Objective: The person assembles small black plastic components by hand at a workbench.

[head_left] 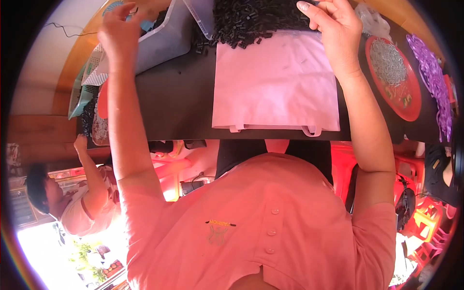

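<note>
My left hand (120, 36) is raised at the upper left over the rim of a whitish plastic bin (166, 46) that has black pieces in it. Its fingers are curled together, with a tiny dark bit at the tips that is too small to name. At the upper right, my right hand (338, 31) pinches thumb against fingers beside a heap of small black cylindrical pieces (256, 21). Whatever sits in that pinch is hidden. A pink cloth bag (275, 82) with short handles lies flat in front of the heap, some black pieces along its far edge.
On the right stand a red oval tray (412, 104) of small silvery metal parts, a clear plastic bag (374, 21) and a purple shiny bundle (430, 79). Perforated baskets (77, 99) line the left of the dark table (169, 104). Another person (87, 198) works at the left.
</note>
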`<state>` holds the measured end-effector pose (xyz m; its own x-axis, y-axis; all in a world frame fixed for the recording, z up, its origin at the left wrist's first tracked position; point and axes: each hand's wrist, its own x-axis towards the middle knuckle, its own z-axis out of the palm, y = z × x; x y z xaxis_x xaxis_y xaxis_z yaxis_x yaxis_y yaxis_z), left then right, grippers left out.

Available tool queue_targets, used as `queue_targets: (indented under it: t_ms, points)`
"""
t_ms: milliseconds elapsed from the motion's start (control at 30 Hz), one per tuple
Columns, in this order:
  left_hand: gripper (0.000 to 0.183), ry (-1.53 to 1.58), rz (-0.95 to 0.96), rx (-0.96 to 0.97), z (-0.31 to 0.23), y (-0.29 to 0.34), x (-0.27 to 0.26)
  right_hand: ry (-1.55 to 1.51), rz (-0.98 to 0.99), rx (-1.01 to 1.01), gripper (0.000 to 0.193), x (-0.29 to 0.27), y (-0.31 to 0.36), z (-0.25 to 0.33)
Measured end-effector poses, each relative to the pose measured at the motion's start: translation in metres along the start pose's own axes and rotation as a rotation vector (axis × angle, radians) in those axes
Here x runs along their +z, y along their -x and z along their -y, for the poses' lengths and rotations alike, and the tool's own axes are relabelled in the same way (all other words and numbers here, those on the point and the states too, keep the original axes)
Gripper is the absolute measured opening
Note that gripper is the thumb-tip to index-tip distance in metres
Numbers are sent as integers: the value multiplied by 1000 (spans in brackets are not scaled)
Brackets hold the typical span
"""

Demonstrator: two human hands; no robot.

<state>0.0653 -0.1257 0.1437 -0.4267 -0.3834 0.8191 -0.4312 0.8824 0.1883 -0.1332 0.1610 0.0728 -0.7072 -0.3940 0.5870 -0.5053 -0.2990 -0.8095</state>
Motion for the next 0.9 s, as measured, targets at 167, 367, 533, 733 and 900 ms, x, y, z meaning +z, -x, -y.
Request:
queue_targets:
  t_ms: [167,367,533,733,900]
  points:
    - [14,737,570,-16,-112,76,58,-504,38,-112,15,-12,-4,-17]
    - [18,567,744,125,-159,135,96,13,-37,-8,8,-12,-5,-17]
    - [9,453,513,346,-161,152,113,8,68,-104,9,-10,-4,-17]
    - [10,930,839,-417,-151,128,91,96,187,-118,9,-11,-6,-29]
    - [13,1285,843,-693,-149,114,65,127,459,96,13,-13,-3,-29]
